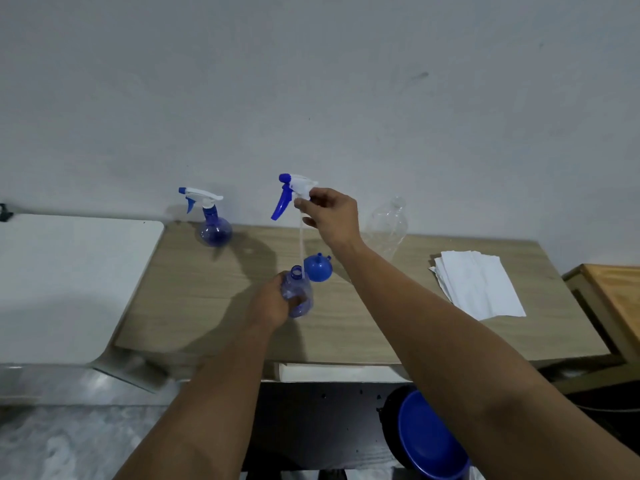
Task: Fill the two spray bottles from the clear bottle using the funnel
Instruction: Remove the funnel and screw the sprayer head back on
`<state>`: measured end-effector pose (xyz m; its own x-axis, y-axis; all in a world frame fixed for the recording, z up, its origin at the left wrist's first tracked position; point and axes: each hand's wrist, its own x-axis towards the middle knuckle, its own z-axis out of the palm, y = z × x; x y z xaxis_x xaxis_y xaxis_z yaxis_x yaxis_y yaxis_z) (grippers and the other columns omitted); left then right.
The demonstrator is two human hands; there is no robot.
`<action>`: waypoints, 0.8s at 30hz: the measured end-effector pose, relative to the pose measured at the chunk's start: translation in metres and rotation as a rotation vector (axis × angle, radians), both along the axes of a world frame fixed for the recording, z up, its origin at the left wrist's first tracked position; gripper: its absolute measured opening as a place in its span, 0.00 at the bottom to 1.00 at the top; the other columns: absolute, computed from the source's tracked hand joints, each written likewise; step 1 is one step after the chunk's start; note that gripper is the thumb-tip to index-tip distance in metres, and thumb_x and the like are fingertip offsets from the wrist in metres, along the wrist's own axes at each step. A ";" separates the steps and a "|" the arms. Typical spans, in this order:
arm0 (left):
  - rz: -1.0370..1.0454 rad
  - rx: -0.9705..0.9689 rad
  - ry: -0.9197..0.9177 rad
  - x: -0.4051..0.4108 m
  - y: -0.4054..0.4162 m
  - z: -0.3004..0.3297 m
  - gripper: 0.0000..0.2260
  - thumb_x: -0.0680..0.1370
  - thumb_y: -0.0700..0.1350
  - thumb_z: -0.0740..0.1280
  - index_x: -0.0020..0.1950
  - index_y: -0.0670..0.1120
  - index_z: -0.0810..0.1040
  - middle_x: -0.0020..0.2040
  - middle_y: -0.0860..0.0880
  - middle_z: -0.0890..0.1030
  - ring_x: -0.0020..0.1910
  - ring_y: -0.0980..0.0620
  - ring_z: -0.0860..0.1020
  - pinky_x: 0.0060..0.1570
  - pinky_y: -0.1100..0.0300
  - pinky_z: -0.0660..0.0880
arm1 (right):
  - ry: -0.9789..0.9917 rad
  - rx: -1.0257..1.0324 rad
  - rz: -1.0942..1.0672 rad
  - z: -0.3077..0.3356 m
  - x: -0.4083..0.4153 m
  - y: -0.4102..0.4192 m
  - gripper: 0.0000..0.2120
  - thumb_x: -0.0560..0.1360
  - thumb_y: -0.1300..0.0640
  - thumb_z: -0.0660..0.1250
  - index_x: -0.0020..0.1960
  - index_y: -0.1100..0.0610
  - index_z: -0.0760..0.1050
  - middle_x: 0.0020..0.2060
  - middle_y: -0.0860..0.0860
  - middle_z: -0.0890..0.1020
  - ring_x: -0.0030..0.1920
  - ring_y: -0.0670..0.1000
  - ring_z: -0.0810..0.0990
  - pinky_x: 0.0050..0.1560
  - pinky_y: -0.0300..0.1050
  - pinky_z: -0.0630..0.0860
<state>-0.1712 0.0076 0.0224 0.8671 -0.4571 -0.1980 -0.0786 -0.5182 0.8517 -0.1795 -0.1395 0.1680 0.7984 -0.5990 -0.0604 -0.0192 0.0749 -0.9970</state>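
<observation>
Left hand [273, 303] grips the uncapped translucent blue round spray bottle [298, 294] mid-bench [207, 306]; right hand [329, 213] pinches its white-and-blue trigger head [294, 190], lifted clear with dip tube hanging. The blue plastic funnel [318, 267] lies just beside the bottle; the second capped blue spray bottle [213, 225] and clear plastic bottle [388, 226] stand at the far edge.

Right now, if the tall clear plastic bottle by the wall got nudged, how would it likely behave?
The clear plastic bottle looks empty, so it is probably very light. It stands tall and narrow on the wooden table, so a nudge would likely tip it. Its round body would then probably roll, and its thin walls look easy to dent.
</observation>
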 end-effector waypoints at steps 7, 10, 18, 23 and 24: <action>0.010 -0.102 0.060 -0.002 -0.004 0.005 0.11 0.82 0.38 0.60 0.43 0.48 0.76 0.30 0.54 0.80 0.38 0.52 0.74 0.41 0.58 0.72 | -0.095 -0.007 -0.021 -0.003 -0.002 0.003 0.11 0.73 0.65 0.78 0.54 0.62 0.82 0.42 0.55 0.82 0.42 0.51 0.82 0.44 0.45 0.85; -0.019 -0.088 0.135 -0.002 0.002 0.007 0.09 0.81 0.39 0.63 0.45 0.50 0.79 0.35 0.55 0.82 0.41 0.52 0.77 0.46 0.58 0.74 | -0.123 0.008 -0.033 -0.001 -0.003 0.002 0.12 0.73 0.66 0.78 0.55 0.63 0.82 0.42 0.54 0.82 0.42 0.51 0.82 0.44 0.45 0.85; -0.100 0.144 0.008 0.000 0.006 0.008 0.14 0.75 0.50 0.73 0.58 0.59 0.74 0.47 0.59 0.78 0.47 0.56 0.75 0.52 0.58 0.73 | -0.038 -0.007 0.031 -0.023 -0.011 0.004 0.10 0.72 0.67 0.79 0.50 0.61 0.81 0.39 0.48 0.83 0.40 0.49 0.83 0.49 0.51 0.86; -0.068 0.036 0.109 0.009 0.007 -0.016 0.22 0.67 0.49 0.78 0.52 0.69 0.74 0.51 0.57 0.83 0.51 0.50 0.82 0.56 0.43 0.78 | 0.053 -0.066 0.059 -0.071 -0.030 0.009 0.12 0.68 0.67 0.82 0.43 0.58 0.79 0.37 0.49 0.84 0.39 0.46 0.83 0.47 0.42 0.82; -0.064 0.056 0.102 0.009 0.007 -0.015 0.22 0.67 0.49 0.78 0.53 0.69 0.74 0.51 0.56 0.83 0.51 0.50 0.82 0.56 0.44 0.79 | 0.064 -0.072 0.056 -0.081 -0.033 0.011 0.12 0.68 0.68 0.82 0.44 0.59 0.80 0.39 0.52 0.85 0.41 0.48 0.84 0.48 0.45 0.83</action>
